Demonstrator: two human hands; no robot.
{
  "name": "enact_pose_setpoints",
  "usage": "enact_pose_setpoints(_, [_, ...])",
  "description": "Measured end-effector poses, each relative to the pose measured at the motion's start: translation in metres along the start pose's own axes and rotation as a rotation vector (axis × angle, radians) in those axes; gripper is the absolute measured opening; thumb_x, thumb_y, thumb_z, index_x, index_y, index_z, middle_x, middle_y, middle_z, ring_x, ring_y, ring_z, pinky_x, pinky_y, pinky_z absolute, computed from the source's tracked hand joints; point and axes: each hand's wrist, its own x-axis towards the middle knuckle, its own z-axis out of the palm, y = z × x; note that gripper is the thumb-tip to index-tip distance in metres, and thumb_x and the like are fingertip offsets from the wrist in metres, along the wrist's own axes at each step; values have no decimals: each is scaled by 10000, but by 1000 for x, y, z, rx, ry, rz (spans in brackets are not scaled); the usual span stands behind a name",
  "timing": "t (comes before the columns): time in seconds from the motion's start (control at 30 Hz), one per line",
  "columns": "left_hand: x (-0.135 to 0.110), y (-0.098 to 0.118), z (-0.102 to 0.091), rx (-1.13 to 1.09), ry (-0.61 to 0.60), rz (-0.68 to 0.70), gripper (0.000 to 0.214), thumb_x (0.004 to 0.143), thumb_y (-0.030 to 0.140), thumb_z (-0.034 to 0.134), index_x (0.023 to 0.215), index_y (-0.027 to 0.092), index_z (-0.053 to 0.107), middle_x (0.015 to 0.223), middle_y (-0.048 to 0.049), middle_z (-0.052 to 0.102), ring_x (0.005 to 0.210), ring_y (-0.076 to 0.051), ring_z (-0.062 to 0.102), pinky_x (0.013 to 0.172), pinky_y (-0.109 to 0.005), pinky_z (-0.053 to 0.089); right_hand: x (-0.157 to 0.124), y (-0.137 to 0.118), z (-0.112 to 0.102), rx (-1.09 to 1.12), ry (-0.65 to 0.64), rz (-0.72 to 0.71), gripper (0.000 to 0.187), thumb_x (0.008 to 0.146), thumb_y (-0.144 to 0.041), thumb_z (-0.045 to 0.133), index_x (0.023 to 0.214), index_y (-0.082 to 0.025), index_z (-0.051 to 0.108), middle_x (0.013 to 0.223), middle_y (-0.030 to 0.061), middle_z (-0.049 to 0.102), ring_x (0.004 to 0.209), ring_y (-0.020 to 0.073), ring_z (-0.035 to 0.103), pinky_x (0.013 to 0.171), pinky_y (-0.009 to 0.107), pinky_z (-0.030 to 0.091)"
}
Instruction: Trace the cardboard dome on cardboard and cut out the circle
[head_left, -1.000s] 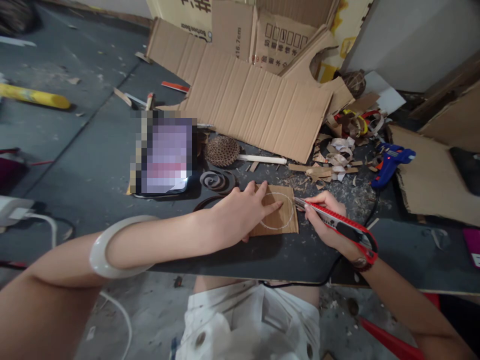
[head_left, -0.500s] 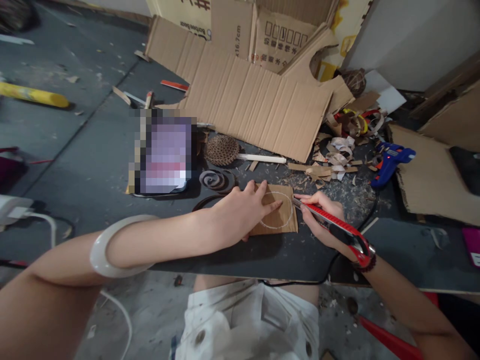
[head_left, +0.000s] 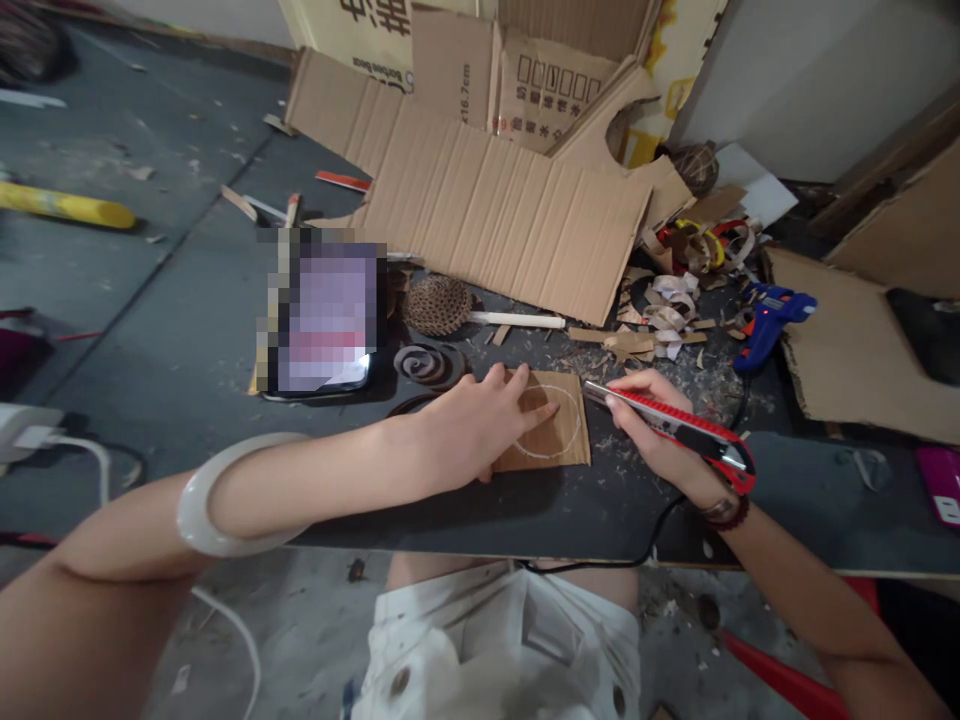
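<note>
My left hand (head_left: pixel 469 425) lies with fingers spread on a small piece of brown cardboard (head_left: pixel 564 450), pressing it to the dark tabletop. A white circle is drawn on the cardboard, and one of my fingertips rests inside it. My right hand (head_left: pixel 656 425) is closed around a red and black utility knife (head_left: pixel 701 428). Its metal blade end points left, right beside the cardboard's right edge; I cannot tell if it touches. Just beyond my left hand lies a dark paper coil (head_left: pixel 420 364).
Behind are a phone with a blurred screen (head_left: pixel 330 320), a round corrugated piece on a white stick (head_left: pixel 439 305) and a large cardboard sheet (head_left: pixel 480 190). To the right lie paper scraps (head_left: pixel 671 300) and a blue glue gun (head_left: pixel 772 320). A black cord (head_left: pixel 652 535) runs along the front edge.
My right hand has shifted the knife slightly away from the cardboard's edge, and its handle lies at a flatter angle. My left hand stays on the cardboard. The view has moved slightly.
</note>
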Motion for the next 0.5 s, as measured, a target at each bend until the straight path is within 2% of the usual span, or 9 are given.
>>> enact_pose_setpoints(0.1, [-2,1,-1,-1,-4,55,1022,660,267,849,1507,294,277,1554,-245,269,1353,-417,397,974,-509,461,2,0,-1,-54,-50,-61,102,881,-313,616,932,-246,673,911,5,711,840,142,660,778,273,511])
enact_pose_setpoints(0.27, [-6,6,0,-39,-42,175,967,689,224,815,1497,315,290,1594,-197,206,1423,-395,296,1034,-534,409,3,2,-3,-30,-125,-34,165,903,-353,582,930,-246,705,826,0,726,738,139,677,738,271,539])
enact_pose_setpoints(0.4, [-5,9,1,-39,-28,151,908,731,154,755,1498,309,292,1599,-188,193,1433,-392,285,1026,-525,422,3,3,-2,-51,-164,-74,188,904,-365,573,882,-244,716,747,-7,722,663,138,671,716,270,552])
enact_pose_setpoints(0.5, [-4,10,0,-54,-35,144,911,732,139,750,1500,306,290,1600,-190,178,1438,-400,270,1025,-523,427,3,3,-2,-77,-178,-106,188,902,-360,575,858,-249,720,798,-3,740,699,142,686,727,264,558])
